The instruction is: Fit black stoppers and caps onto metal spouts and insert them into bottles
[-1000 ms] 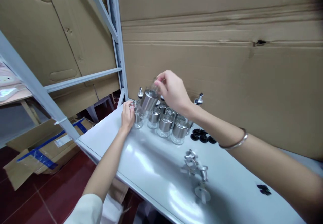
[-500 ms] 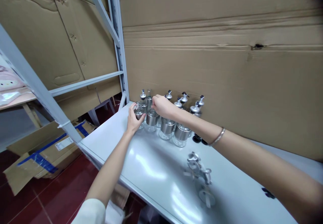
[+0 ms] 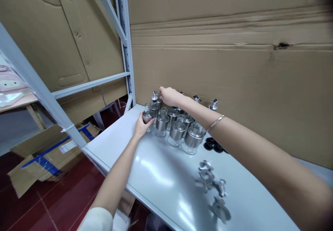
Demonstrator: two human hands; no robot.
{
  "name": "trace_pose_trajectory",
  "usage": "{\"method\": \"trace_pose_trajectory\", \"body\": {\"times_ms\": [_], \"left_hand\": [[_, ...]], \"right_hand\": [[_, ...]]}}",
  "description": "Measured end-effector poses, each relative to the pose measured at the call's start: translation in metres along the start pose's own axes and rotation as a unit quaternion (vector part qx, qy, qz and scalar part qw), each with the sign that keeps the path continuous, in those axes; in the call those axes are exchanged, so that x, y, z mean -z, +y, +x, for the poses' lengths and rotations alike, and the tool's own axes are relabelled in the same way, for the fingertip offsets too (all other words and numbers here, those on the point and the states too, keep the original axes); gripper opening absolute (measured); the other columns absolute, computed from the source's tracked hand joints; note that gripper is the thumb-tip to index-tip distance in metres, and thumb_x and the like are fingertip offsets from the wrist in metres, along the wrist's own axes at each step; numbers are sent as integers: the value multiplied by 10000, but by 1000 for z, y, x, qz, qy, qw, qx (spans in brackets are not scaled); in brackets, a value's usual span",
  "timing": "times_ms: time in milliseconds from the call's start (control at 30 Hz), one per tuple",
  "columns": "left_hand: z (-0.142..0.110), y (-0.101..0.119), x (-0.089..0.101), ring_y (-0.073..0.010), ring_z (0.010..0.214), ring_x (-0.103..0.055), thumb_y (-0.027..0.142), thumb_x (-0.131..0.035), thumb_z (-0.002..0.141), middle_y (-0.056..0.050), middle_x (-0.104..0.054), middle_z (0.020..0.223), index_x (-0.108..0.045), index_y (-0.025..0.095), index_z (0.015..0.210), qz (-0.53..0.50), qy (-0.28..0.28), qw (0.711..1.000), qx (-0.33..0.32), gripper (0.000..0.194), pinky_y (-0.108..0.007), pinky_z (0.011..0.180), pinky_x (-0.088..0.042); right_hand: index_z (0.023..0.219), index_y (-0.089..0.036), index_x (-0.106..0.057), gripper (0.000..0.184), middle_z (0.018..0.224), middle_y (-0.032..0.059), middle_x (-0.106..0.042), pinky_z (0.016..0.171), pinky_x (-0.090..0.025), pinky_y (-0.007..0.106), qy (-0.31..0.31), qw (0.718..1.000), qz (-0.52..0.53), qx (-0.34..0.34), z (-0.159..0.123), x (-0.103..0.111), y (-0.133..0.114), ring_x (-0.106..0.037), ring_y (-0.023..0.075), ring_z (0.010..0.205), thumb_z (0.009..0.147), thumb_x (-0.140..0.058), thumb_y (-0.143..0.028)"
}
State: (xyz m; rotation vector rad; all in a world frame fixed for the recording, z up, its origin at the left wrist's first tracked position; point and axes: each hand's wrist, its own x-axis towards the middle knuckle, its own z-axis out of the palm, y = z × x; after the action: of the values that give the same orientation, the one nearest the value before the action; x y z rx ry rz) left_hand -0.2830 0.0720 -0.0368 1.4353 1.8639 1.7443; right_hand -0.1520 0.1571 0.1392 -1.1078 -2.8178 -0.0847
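Note:
Glass bottles with metal bands stand in rows on a white shelf. My left hand (image 3: 142, 127) is wrapped round the front-left glass bottle (image 3: 148, 116), which has no pump in its neck. Beside it are more open-necked bottles, among them a banded bottle (image 3: 161, 124) and a larger one (image 3: 194, 139). My right hand (image 3: 169, 96) reaches over to the back row, its fingers pinched at the top of a bottle there; whatever they grip is hidden. Left of those fingers, a silver pump top (image 3: 155, 95) sits on a back bottle.
Loose silver pump heads (image 3: 206, 172) lie on the white shelf (image 3: 153, 175), with black round caps (image 3: 213, 144) behind them. Cardboard (image 3: 221, 64) walls the back. A metal rack post (image 3: 129, 47) rises at the left; an opened carton (image 3: 52, 158) lies on the floor.
My right hand has moved from above the front bottles back toward the rear row, uncovering the bottle necks. My left hand stays on the same bottle. The view has shifted slightly.

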Motion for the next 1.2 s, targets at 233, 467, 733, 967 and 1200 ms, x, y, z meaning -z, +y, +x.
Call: {"method": "trace_pose_trajectory", "body": {"times_ms": [233,467,733,967,1200], "left_hand": [[2,-1,0,-228,916,-652,419,-702,716,-52,-701,974,-560,178,1038,-19,-24,1000,5,426,-322,858,-491],[4,-6,-3,-230,921,-655,413,-700,722,-44,-707,951,-556,179,1050,-35,-39,999,6,428,-325,857,-498],[2,-4,-3,-222,906,-649,434,-693,725,-45,-701,968,-549,185,1071,-29,-46,998,13,450,-324,856,-492],[2,-3,-3,-227,941,-649,433,-673,750,-52,-711,1013,-571,179,1101,-36,-79,996,24,445,-337,896,-487],[4,-10,-4,-267,995,-630,478,-659,766,-110,-679,1050,-539,144,1105,-15,-37,999,28,491,-408,930,-469]], "right_hand": [[1204,-175,-571,316,1225,90,-592,858,-537,419,-76,996,-21,-35,43,-4,-1,-619,210,1025,925,-572,-324],[1212,-167,-564,328,1222,95,-594,856,-536,421,-89,995,-11,-39,70,-15,2,-620,217,1028,923,-575,-319],[1213,-141,-562,359,1218,107,-592,856,-536,420,-13,995,32,-89,70,-20,12,-621,220,1027,908,-598,-327],[1247,-20,-520,337,1160,221,-619,894,-491,355,147,977,118,-96,58,2,22,-607,275,1082,965,-381,-143],[998,-193,-476,96,1005,60,-601,812,-538,343,386,839,378,58,56,25,28,-618,184,957,921,-479,-135]]}}
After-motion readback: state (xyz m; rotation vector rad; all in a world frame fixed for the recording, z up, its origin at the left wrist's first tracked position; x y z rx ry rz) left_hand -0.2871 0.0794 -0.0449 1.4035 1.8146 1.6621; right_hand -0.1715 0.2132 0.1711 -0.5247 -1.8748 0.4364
